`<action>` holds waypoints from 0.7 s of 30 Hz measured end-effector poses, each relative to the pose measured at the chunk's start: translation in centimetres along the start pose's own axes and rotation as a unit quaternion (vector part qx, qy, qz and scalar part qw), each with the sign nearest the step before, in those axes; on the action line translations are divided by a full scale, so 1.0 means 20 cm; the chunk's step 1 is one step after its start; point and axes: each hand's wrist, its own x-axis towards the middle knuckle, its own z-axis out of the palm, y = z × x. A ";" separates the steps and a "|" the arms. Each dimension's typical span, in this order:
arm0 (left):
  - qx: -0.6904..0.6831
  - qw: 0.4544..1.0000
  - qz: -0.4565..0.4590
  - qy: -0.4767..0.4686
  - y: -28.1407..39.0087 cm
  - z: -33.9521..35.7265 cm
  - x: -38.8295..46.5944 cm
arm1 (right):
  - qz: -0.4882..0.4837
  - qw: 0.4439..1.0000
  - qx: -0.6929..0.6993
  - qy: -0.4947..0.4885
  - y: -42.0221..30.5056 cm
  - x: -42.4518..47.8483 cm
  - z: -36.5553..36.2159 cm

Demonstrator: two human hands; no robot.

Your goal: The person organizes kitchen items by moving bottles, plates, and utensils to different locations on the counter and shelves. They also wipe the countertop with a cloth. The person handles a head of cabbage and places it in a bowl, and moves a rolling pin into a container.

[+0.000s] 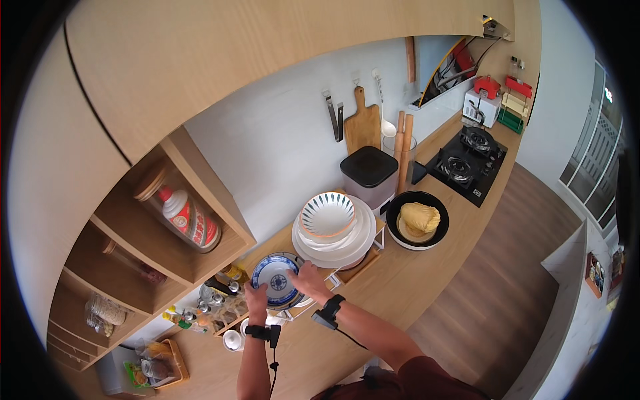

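Both of my hands grip a stack of blue-and-white patterned plates (278, 283) above a small white-framed counter rack (299, 311). My left hand (256, 300) has its thumb on the near-left rim, and my right hand (306, 281) has its thumb over the right rim. Whether the stack rests on the rack or hangs just above it, I cannot tell. Right beside it stands a pile of larger white plates (367, 235), topped by a white bowl (328, 215) with an orange rim and green strokes inside.
Left of the plates stand several seasoning bottles (220, 302) and a white lidded jar (233, 340). A black pan (440, 210) holding a yellow cloth-like item (420, 218) sits to the right, before the gas hob (462, 162). Open shelves (225, 245) overhang the counter's left side.
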 end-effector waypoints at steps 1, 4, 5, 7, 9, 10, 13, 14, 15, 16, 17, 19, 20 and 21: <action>0.002 1.000 -0.004 0.004 -0.01 0.00 0.00 | -0.012 1.000 0.012 0.006 0.01 0.00 0.00; 0.031 0.999 0.004 0.009 -0.05 -0.01 0.04 | -0.056 0.997 0.042 0.037 0.05 0.01 0.04; 0.041 0.999 0.009 0.006 -0.05 0.00 0.06 | -0.076 0.994 0.048 0.058 0.06 0.03 0.07; -0.014 1.000 0.006 0.010 -0.07 -0.01 0.08 | -0.112 0.987 0.057 0.096 0.06 0.05 0.11; -0.061 0.998 -0.015 0.003 -0.10 -0.05 0.10 | -0.097 0.987 0.106 0.067 0.05 0.01 0.12; -0.068 0.998 -0.016 0.002 -0.06 -0.03 0.09 | -0.107 0.984 0.121 0.069 0.06 -0.01 0.12; -0.087 0.996 -0.018 0.001 0.02 0.01 0.06 | -0.132 0.981 0.112 0.085 0.11 -0.05 0.13; -0.094 0.995 -0.018 0.000 0.03 0.02 0.06 | -0.146 0.979 0.108 0.090 0.13 -0.07 0.13; -0.101 0.995 -0.018 0.003 0.02 0.00 0.06 | -0.163 0.977 0.104 0.091 0.12 -0.10 0.12; -0.073 0.997 -0.008 0.005 0.01 -0.02 0.06 | -0.134 0.984 0.099 0.060 0.11 -0.15 0.10; -0.079 0.997 -0.011 -0.002 -0.01 -0.04 0.06 | -0.146 0.982 0.103 0.055 0.10 -0.19 0.11; -0.099 0.995 -0.012 -0.026 0.07 -0.03 0.02 | -0.172 0.978 0.105 0.060 0.13 -0.23 0.09; -0.128 0.989 -0.037 -0.057 0.13 -0.03 -0.02 | -0.172 0.977 0.103 0.066 0.14 -0.23 0.08; -0.135 0.989 -0.033 -0.055 0.17 -0.04 -0.05 | -0.175 0.977 0.101 0.069 0.14 -0.24 0.07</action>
